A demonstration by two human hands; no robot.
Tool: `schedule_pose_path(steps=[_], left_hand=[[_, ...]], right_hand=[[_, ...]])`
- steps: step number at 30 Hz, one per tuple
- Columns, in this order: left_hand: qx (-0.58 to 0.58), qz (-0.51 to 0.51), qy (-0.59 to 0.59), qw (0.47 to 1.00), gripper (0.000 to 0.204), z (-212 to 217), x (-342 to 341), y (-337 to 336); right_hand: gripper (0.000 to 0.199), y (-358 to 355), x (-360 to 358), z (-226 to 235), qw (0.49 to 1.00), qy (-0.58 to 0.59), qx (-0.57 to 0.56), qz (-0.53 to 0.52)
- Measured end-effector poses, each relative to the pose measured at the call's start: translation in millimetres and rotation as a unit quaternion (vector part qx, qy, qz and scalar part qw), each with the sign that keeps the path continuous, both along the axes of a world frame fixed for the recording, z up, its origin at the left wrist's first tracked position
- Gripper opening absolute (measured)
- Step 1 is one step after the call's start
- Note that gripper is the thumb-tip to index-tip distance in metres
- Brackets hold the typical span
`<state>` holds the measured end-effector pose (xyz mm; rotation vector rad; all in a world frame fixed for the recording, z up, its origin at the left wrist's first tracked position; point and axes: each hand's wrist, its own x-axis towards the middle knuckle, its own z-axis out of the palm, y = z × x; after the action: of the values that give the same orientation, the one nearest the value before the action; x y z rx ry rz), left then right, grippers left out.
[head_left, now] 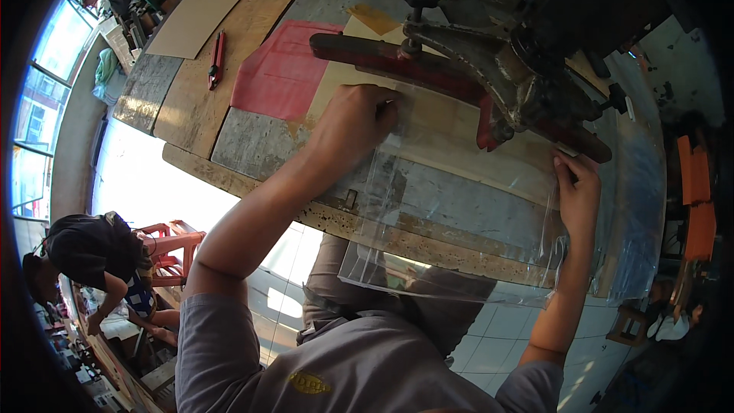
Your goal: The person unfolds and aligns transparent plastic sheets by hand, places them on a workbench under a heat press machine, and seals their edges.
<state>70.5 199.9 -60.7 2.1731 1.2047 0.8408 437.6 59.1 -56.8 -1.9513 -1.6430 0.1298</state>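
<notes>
A clear plastic sheet (451,241) stretches between my two hands over the grey worktop (306,176). Its near part hangs past the table's front edge, above my lap. My left hand (355,118) pinches the sheet's left side, fingers curled. At the right side, my right hand (579,187) grips it between thumb and fingers, close to the end of a red bar. That bar belongs to a dark metal press (508,69) standing over the sheet's far edge. Beneath the plastic lies a pale yellowish board (459,118).
Left of the press lie a red sheet (279,69), a red utility knife (218,61) and a brown cardboard piece (200,21). More clear plastic (638,214) drapes over the table's right side. A person in black (88,252) bends beside a red stool (177,248) at the far left.
</notes>
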Motion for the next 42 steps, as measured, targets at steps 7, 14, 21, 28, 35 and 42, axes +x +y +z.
schedule_pose_path(steps=[7,14,21,28,35,42], left_hand=[[0.026,-0.015,-0.025,0.999,0.024,-6,-2,1],[-0.009,-0.013,-0.015,1.0,0.024,1,-1,-1],[0.006,-0.007,-0.008,1.0,0.025,-3,-1,-2],[0.123,-0.032,0.028,0.992,0.024,-5,-10,-13],[0.094,-0.058,0.052,0.992,0.028,4,-52,-59],[0.267,0.147,-0.014,0.952,0.037,-69,-116,-139]], right_hand=[[0.022,0,-6,4,1.0,0.024,-0.007,-0.007],[0.021,-1,-11,10,1.0,0.019,-0.007,-0.011],[0.021,-4,-2,-3,0.999,-0.022,0.046,0.016],[0.021,-31,6,-2,0.996,0.079,0.036,0.019],[0.021,-105,-9,-8,0.984,0.108,0.137,0.02],[0.022,-130,-17,-16,0.969,0.114,0.197,-0.1]])
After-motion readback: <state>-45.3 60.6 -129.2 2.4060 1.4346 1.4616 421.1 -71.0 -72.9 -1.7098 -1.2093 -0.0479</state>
